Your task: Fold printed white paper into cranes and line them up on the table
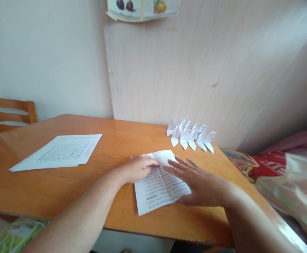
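A printed sheet of paper (158, 191) with a crease down its middle lies on the wooden table before me. On its upper left part rests my left hand (140, 168), its fingers bent together and touching the paper near the crease; whether they pinch any of it is hard to make out. My right hand (193, 181) is spread palm down over the sheet's right side, fingers apart, holding nothing. Beyond the sheet stand several folded white paper cranes (191, 135) in rows.
A stack of printed sheets (64, 151) lies on the left of the wooden table (90, 196). A wooden chair (11, 110) stands at the far left. Red and white bags (272, 167) sit beyond the right edge. The wall rises behind the table.
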Demonstrator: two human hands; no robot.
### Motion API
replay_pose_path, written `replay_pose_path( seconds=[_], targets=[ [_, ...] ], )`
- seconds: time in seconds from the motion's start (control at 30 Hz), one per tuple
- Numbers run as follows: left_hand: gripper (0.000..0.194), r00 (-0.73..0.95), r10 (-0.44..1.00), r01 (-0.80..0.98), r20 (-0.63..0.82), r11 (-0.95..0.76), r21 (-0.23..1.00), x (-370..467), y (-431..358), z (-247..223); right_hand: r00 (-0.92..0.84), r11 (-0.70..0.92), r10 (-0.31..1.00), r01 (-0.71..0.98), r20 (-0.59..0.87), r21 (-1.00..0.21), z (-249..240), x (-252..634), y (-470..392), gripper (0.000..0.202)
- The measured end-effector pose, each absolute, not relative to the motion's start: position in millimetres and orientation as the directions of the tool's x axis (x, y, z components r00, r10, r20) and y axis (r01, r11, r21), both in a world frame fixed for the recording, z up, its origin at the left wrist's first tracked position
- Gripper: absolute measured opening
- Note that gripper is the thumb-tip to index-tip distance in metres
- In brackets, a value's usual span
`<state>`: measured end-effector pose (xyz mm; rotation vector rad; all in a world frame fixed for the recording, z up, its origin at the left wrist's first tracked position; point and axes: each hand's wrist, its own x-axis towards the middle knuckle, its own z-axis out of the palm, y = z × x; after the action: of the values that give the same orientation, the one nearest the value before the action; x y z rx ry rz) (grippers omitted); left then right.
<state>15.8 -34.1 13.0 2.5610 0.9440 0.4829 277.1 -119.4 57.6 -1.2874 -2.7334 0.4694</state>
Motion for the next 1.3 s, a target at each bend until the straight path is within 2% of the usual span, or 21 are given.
replay_pose_path(
  seconds=[0.17,0.3,0.57,0.8,1.07,1.3],
  targets=[
    [0.042,0.740,0.654,0.541,0.154,-0.717,0.440,16.0,-33.7,14.5,-0.666,0.610,0.745,0.705,-0.044,-0.362,68.2,274.4,-123.7,0.086],
    [0.044,0.734,0.668,0.561,0.123,-0.699,0.444,15.8,-34.6,15.2,-0.675,0.607,0.737,0.687,-0.043,-0.400,67.2,276.8,-122.7,0.086],
    [0.043,0.724,0.676,0.548,0.138,-0.685,0.480,15.4,-34.4,13.9,-0.616,0.574,0.783,0.766,-0.078,-0.290,50.1,284.1,-116.6,0.095],
    [0.044,0.732,0.668,0.532,0.134,-0.684,0.500,13.7,-32.4,12.7,-0.654,0.608,0.755,0.721,-0.038,-0.331,60.6,276.2,-122.3,0.084],
    [0.047,0.757,0.644,0.531,0.112,-0.706,0.468,12.0,-31.8,13.9,-0.671,0.603,0.739,0.697,-0.057,-0.389,70.9,273.4,-123.8,0.068],
    [0.037,0.739,0.666,0.574,0.100,-0.700,0.424,14.2,-34.9,17.4,-0.654,0.606,0.756,0.696,0.007,-0.386,75.0,272.3,-125.5,0.055]
  ],
)
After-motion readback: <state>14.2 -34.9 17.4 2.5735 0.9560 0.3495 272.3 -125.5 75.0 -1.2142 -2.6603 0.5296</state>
